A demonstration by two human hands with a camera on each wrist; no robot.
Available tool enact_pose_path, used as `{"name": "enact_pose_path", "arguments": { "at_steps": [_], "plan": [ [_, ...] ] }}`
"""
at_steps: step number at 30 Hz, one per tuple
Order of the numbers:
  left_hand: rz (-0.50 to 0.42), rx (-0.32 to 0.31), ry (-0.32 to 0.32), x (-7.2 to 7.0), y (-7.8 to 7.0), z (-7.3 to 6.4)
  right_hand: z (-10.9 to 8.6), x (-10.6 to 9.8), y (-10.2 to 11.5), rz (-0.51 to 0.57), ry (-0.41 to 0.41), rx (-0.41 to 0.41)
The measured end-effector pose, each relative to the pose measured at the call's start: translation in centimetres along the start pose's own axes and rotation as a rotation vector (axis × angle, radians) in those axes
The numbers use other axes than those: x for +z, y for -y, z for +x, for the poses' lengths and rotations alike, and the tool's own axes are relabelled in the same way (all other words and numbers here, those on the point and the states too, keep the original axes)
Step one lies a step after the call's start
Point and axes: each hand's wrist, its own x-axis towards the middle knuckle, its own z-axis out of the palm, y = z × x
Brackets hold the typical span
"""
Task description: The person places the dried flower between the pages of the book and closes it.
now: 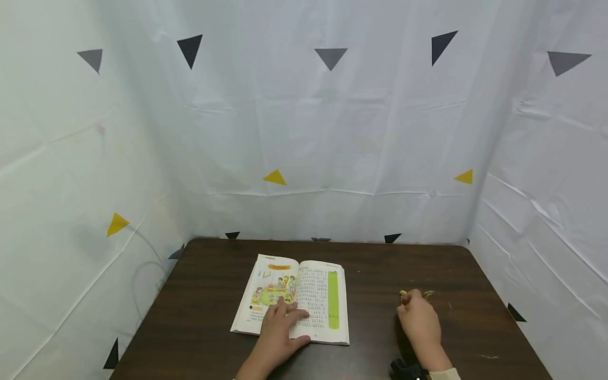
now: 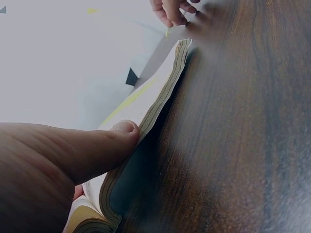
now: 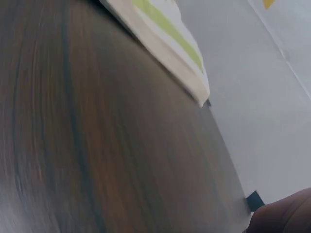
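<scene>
An open book [image 1: 318,301] lies on the table, a coloured picture on its left page and rows of print beside a green strip on its right. My left hand [image 1: 277,335] rests across the lower pages near the fold, fingers spread. In the left wrist view its thumb [image 2: 109,145] presses at the book's bottom edge [image 2: 163,97]. To the right of the book, my right hand [image 1: 420,322] is low over the table, fingers curled round a small yellow thing [image 1: 402,292]. Bits of it stick out on both sides of the fingers; I cannot tell its kind.
The dark wooden table [image 1: 204,316] ends at white sheeting [image 1: 332,132] with black, grey and yellow triangles, at the back and both sides. A black band [image 1: 408,369] is on the right wrist.
</scene>
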Motion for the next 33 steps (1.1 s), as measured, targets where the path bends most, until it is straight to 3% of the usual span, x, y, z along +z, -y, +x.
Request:
{"name": "enact_pose_path", "arguments": {
  "at_steps": [5,11,19,27,33],
  "plan": [
    [0.066,0.036,-0.025,0.0,-0.1,-0.3,-0.7,1.3,1.5,0.179,-0.001,-0.025],
    [0.113,0.052,-0.024,0.2,-0.2,-0.5,-1.5,3.9,5.6,0.358,-0.046,-0.094],
    [0.132,-0.002,0.002,0.3,-0.3,-0.7,-2.5,6.6,10.8,0.586,0.128,-0.114],
    [0.158,0.02,-0.026,-0.1,-0.2,-0.6,-3.1,8.9,15.2,0.832,0.292,-0.12],
    [0.146,0.036,-0.052,0.0,0.1,-0.3,-3.0,10.8,17.6,1.002,0.372,-0.06]
  ]
}}
